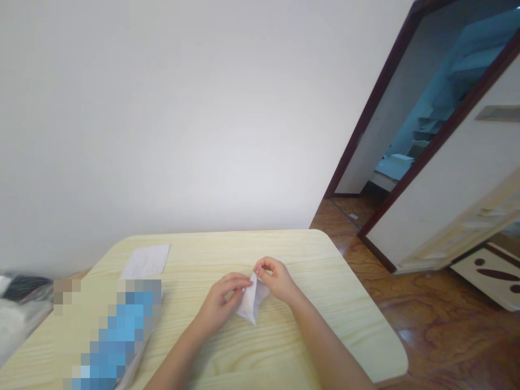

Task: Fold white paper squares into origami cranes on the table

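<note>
A folded piece of white paper point(252, 301) stands slightly tilted above the light wooden table point(325, 287), its point downward. My left hand point(221, 299) pinches its left side between curled fingers. My right hand point(277, 278) grips its upper right corner with thumb and fingertips. Both hands are close together at the table's middle, and the lower part of the paper hangs between them. The paper's inner folds are partly hidden by my fingers.
A flat white printed sheet point(145, 261) lies near the table's far edge. A pixelated blue-and-tan patch point(108, 333) covers the left foreground. Dark items point(24, 287) sit beyond the left edge. A wall rises behind; a wooden floor and open door lie right.
</note>
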{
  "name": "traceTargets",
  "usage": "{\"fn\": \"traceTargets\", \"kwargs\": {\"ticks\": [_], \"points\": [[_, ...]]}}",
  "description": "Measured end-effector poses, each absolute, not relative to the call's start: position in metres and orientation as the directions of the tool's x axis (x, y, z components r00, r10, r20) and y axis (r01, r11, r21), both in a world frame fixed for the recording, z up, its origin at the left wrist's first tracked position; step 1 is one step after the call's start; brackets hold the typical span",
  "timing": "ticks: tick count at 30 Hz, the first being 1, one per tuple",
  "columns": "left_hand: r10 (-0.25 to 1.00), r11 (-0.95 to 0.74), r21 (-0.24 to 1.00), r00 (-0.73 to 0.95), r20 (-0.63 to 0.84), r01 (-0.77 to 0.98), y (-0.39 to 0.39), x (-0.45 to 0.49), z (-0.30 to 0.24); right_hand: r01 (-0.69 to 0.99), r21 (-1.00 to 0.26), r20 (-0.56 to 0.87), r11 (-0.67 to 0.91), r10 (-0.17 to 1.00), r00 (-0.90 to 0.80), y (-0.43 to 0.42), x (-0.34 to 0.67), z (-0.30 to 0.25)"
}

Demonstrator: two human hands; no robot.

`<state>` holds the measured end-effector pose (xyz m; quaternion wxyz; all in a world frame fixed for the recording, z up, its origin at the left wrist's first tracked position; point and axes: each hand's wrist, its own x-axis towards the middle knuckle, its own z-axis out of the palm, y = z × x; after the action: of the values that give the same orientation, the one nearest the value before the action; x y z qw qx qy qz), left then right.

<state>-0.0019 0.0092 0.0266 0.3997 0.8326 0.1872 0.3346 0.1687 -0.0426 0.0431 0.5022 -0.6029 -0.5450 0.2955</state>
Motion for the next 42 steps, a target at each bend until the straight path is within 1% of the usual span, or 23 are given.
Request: {"fn": "traceTargets", "kwargs": {"ticks": [5,8,10,12,13,15,16,18,22,24,29,32,35,38,42], "points": [[0.503,-0.74,0.661,0.752,0.426,0.12,0.008,-0.001,0.02,0.374,-0.92,0.201,0.114,0.958,0.204,-0.043,0.168,0.041],[0.456,-0.817,0.565,0.73,0.509,0.116,0.007,0.0,0.015,0.371,-0.923,0.175,0.098,0.968,0.181,-0.044,0.165,0.041],[0.433,-0.849,0.519,0.695,0.574,0.101,0.007,0.0,0.013,0.351,-0.93,0.184,0.109,0.965,0.189,-0.044,0.164,0.041],[0.433,-0.868,0.485,0.642,0.633,0.106,0.007,0.001,0.013,0.338,-0.927,0.243,0.161,0.946,0.216,-0.045,0.164,0.044],[0.442,-0.872,0.474,0.611,0.657,0.122,0.008,0.0,0.013,0.351,-0.915,0.296,0.201,0.924,0.241,-0.046,0.164,0.046],[0.473,-0.873,0.454,0.539,0.697,0.178,0.009,0.0,0.014,0.429,-0.86,0.419,0.276,0.862,0.286,-0.049,0.166,0.051],[0.492,-0.867,0.449,0.503,0.71,0.215,0.01,-0.001,0.014,0.486,-0.822,0.476,0.297,0.827,0.299,-0.051,0.166,0.054],[0.529,-0.848,0.446,0.442,0.724,0.285,0.013,-0.002,0.014,0.575,-0.762,0.507,0.297,0.826,0.246,-0.054,0.166,0.058],[0.56,-0.826,0.451,0.403,0.724,0.337,0.014,-0.004,0.013,0.676,-0.685,0.421,0.272,0.905,0.062,-0.055,0.16,0.056],[0.569,-0.821,0.462,0.415,0.71,0.334,0.014,-0.003,0.013,0.672,-0.685,0.396,0.281,0.918,0.019,-0.054,0.158,0.053],[0.57,-0.819,0.502,0.486,0.662,0.278,0.013,-0.002,0.014,0.595,-0.754,0.385,0.278,0.921,0.058,-0.052,0.159,0.049],[0.579,-0.811,0.519,0.501,0.644,0.269,0.012,-0.002,0.017,0.565,-0.767,0.391,0.303,0.92,0.038,-0.052,0.161,0.05],[0.59,-0.799,0.527,0.549,0.592,0.29,0.01,-0.002,0.019,0.544,-0.774,0.4,0.322,0.916,0.026,-0.053,0.161,0.051],[0.593,-0.793,0.522,0.593,0.544,0.315,0.008,-0.003,0.021,0.539,-0.777,0.398,0.325,0.917,0.021,-0.053,0.161,0.052],[0.578,-0.81,0.475,0.6,0.553,0.344,0.008,-0.003,0.02,0.554,-0.773,0.398,0.307,0.916,0.048,-0.053,0.162,0.051]]}}
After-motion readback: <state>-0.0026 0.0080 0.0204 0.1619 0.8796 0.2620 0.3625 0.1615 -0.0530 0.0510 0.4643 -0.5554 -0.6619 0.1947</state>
